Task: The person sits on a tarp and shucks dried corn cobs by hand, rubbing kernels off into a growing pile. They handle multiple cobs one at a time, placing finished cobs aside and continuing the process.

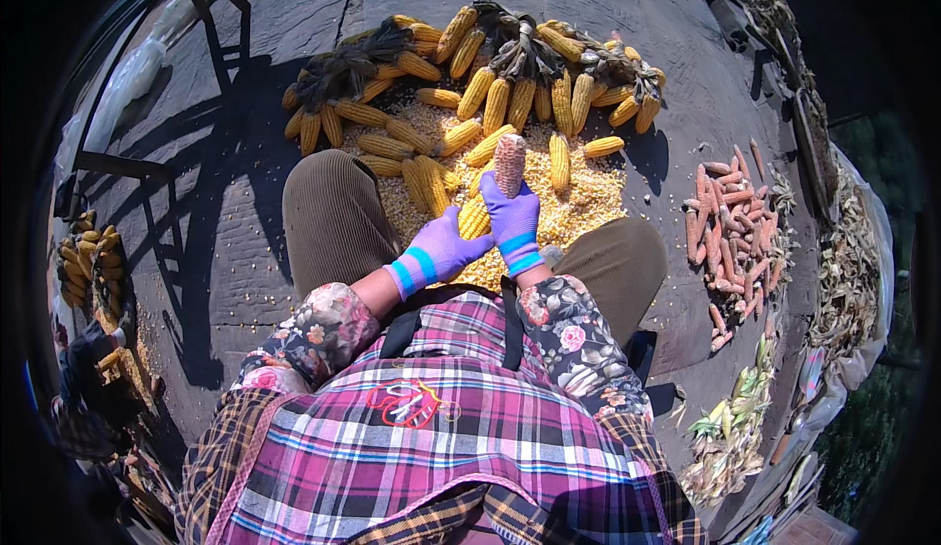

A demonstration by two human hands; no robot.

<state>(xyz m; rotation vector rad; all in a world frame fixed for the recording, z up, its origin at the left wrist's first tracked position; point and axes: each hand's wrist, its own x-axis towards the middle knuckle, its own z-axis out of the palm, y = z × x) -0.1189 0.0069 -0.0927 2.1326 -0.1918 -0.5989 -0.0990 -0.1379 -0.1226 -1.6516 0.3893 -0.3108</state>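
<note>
My left hand (448,245), in a purple knit glove with blue bands, grips a yellow ear of corn (474,219) between my knees. In the matching glove, my right hand (512,218) is closed around a bare reddish corn cob (509,163), which points up and away from me. The two hands are side by side, the cob against the ear's right side. Beneath them spreads a heap of loose corn kernels (588,203). Several loose ears (386,147) lie on the heap, just beyond my hands. Further out are ears tied in bunches by their dried husks (523,49).
A pile of stripped cobs (735,229) lies to the right, with corn husks (735,435) nearer me. At far left another person's sleeve (84,357) shows beside more corn ears (92,251). A dark metal frame (220,23) stands at upper left, casting shadows on the grey floor (250,273).
</note>
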